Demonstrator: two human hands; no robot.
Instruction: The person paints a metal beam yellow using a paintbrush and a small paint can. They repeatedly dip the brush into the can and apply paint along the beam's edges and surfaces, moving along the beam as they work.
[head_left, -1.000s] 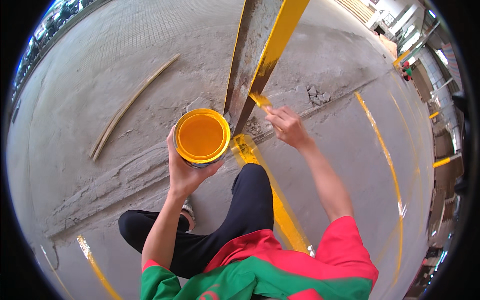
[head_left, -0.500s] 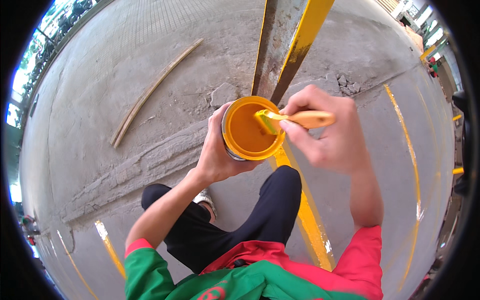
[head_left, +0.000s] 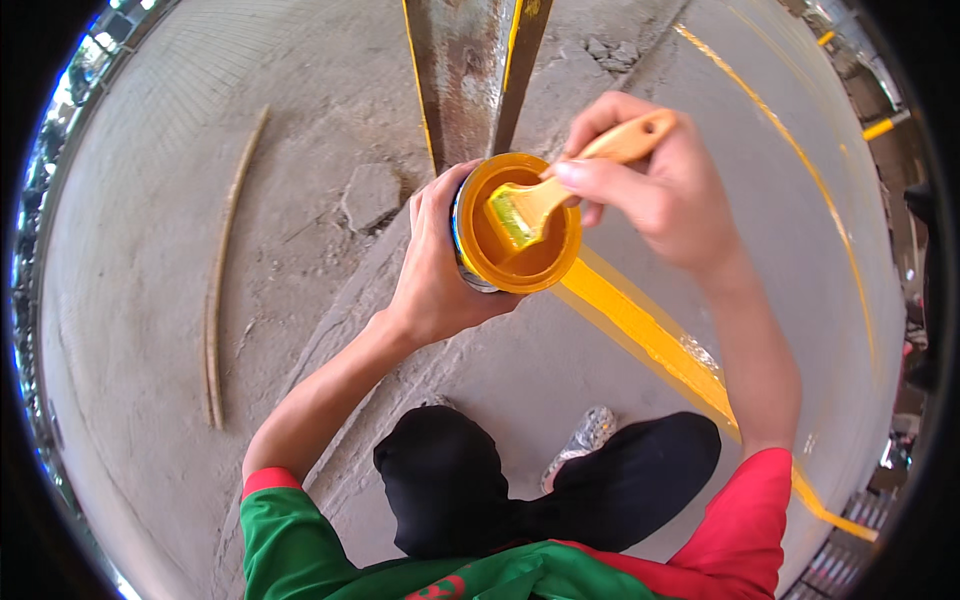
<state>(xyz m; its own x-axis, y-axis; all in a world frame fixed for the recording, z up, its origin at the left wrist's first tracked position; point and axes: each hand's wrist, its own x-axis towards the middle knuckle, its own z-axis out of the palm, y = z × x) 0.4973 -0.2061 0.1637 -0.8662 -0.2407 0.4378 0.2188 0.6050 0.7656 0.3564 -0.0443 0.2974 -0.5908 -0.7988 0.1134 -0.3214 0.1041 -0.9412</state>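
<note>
My left hand (head_left: 437, 262) is wrapped round the side of an open paint can (head_left: 571, 250) with yellow-orange paint inside and round its rim. A paintbrush (head_left: 622, 140) with a pale wooden handle is gripped between the thumb and fingers of my right hand (head_left: 660, 185). Its bristle end, wet with yellow paint, is tilted down into the mouth of the can. Whether the bristle tips touch the paint, I cannot tell. Just beyond the can rises a steel column (head_left: 462, 75), rusty grey on its inner face with yellow along its edges.
A painted yellow line (head_left: 650, 325) runs across the floor from the can toward the lower right. On the left lies a long thin wooden strip (head_left: 228, 260). A broken concrete slab (head_left: 371, 196) and rubble (head_left: 612, 54) lie near the column. Another yellow line (head_left: 790, 140) curves along the right.
The brush has tipped from nearly level to steeper, its bristles lower in the can and handle raised. My view has turned, and the column now appears farther left. Both hands keep their holds.
</note>
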